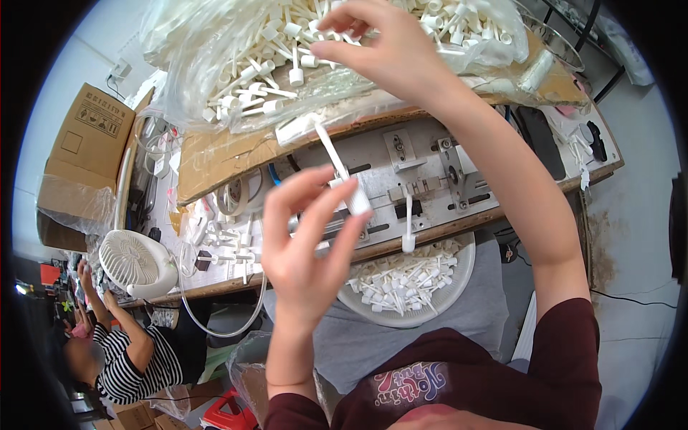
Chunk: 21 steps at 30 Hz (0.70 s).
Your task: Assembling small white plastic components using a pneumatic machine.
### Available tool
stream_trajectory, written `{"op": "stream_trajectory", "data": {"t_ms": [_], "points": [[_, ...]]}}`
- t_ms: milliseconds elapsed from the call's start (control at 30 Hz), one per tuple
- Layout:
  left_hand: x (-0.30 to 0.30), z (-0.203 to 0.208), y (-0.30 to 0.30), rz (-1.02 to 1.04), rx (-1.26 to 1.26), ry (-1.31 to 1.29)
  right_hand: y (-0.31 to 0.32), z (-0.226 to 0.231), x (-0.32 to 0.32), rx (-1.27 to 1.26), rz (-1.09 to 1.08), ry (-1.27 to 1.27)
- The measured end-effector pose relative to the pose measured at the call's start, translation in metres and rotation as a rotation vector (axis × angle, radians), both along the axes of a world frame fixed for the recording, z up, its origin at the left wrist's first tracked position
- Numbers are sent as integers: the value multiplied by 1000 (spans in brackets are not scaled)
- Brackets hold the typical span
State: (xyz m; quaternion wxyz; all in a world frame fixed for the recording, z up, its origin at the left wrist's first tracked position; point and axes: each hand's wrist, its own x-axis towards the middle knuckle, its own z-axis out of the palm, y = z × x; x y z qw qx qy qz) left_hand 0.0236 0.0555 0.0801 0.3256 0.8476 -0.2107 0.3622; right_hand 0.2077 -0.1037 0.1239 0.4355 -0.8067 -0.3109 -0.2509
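My left hand [304, 247] pinches a white plastic cap with a long thin stem [332, 154] by its ribbed cap end, the stem pointing up and away. It hovers in front of a metal bench fixture [423, 188]. Another white stemmed cap [408, 226] hangs upright at the fixture's near edge, cap down. My right hand [383, 46] reaches over a large heap of white stemmed caps [269, 82] in a clear plastic bag [183, 79]. Its thumb and fingers are apart, and I see nothing between them.
A round pale basin [469, 269] of similar white pieces sits in my lap below the bench edge. Cardboard [215, 154] lies under the bag. At left stand a small white fan [138, 261] and a cardboard box [89, 136]. Another person in a striped shirt [143, 365] works at lower left.
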Motion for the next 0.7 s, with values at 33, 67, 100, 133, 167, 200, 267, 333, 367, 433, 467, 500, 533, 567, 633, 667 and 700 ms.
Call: {"op": "stream_trajectory", "data": {"t_ms": [33, 67, 100, 133, 167, 200, 267, 333, 367, 433, 467, 500, 533, 567, 633, 667, 700], "points": [[-6, -7, -2, 4, -7, 34, 25, -1, -6, -18, -248, -144], [-12, -12, -4, -12, -36, 37, 44, -2, -1, -69, -377, -147], [-17, -18, -6, -21, -64, 45, 65, -5, 5, -123, -497, -140], [-20, -22, -10, -42, -78, 56, 71, -16, 41, -215, -510, 12], [-26, -24, -13, -53, -89, 73, 77, -20, 63, -303, -512, 171], [-35, -26, -15, -28, -103, 183, 83, -18, 69, -322, -501, 236], [-43, -32, -18, -50, -115, 185, 89, -16, 76, -353, -474, 371], [-45, -39, -19, -80, -152, 206, 87, -17, 82, -372, -502, 328], [-46, -42, -20, -93, -165, 215, 85, -18, 84, -383, -516, 307], [-45, -45, -24, -118, -176, 213, 94, -16, 86, -403, -554, 353], [-44, -46, -27, -129, -174, 203, 96, -13, 86, -413, -574, 374], [-44, -47, -29, -141, -173, 191, 94, -11, 86, -426, -563, 403], [-44, -47, -30, -141, -157, 183, 94, -8, 87, -438, -547, 431], [-44, -47, -31, -144, -151, 177, 94, -5, 87, -450, -532, 458], [-43, -46, -31, -147, -139, 162, 86, -5, 85, -482, -505, 441], [-44, -46, -30, -146, -136, 161, 80, -6, 85, -498, -490, 430], [-44, -47, -29, -146, -133, 160, 75, -5, 86, -512, -451, 397]]}}
